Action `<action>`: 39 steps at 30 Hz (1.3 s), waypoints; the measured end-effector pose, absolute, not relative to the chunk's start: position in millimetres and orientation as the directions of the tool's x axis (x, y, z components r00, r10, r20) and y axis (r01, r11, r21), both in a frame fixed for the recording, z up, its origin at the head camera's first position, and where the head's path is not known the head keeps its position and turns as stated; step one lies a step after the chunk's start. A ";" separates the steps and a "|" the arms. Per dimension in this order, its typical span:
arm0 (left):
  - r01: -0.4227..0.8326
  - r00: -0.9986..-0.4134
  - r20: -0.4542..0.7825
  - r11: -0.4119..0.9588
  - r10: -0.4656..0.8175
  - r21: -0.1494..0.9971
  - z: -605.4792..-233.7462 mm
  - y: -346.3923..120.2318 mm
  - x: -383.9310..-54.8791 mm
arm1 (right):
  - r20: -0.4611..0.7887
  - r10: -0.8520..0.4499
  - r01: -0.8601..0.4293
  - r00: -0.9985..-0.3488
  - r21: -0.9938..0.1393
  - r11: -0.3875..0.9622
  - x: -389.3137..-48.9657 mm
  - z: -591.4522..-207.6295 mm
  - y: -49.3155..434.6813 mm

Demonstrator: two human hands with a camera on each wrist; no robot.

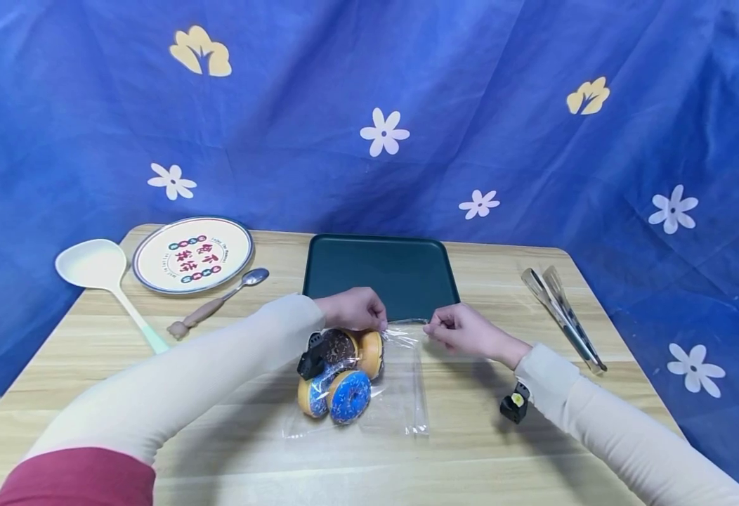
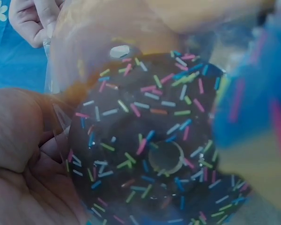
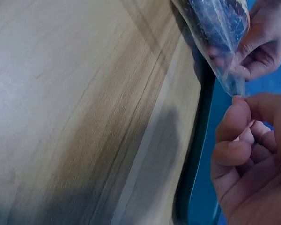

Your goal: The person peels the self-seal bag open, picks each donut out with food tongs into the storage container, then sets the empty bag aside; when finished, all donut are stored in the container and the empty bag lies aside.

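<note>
A clear plastic bag [image 1: 401, 393] lies on the table with several donuts inside. Two are blue-iced [image 1: 350, 397], and a chocolate donut [image 2: 126, 140] with coloured sprinkles fills much of the left wrist view. Another donut [image 1: 371, 353] with a tan side stands on edge. My left hand [image 1: 358, 309] pinches the bag's top edge above the donuts. At the other end of that edge, my right hand [image 1: 461, 329] pinches the corner between thumb and forefinger, as the right wrist view also shows. The edge stretches between both hands.
A dark green tray [image 1: 378, 270] lies just behind the hands. To the left are a plate [image 1: 154, 261] with printed lettering, a white ladle [image 1: 94, 263] and a spoon [image 1: 205, 309]. Metal tongs [image 1: 565, 316] rest at the right. A blue cloth [image 1: 319, 140] hangs behind the table.
</note>
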State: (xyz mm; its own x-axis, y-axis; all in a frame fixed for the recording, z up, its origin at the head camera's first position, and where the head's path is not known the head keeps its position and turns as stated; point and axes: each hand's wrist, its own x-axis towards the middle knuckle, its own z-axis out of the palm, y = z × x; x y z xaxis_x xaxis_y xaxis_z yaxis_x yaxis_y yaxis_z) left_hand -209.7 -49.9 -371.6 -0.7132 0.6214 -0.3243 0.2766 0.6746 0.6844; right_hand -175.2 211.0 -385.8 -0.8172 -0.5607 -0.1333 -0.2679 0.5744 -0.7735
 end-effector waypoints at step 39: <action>0.315 -0.721 -0.321 0.703 0.614 0.638 -370.6 -61.7 -201.6 | -0.427 -0.591 0.074 -0.684 -0.847 0.526 -155.8 -385.3 215.6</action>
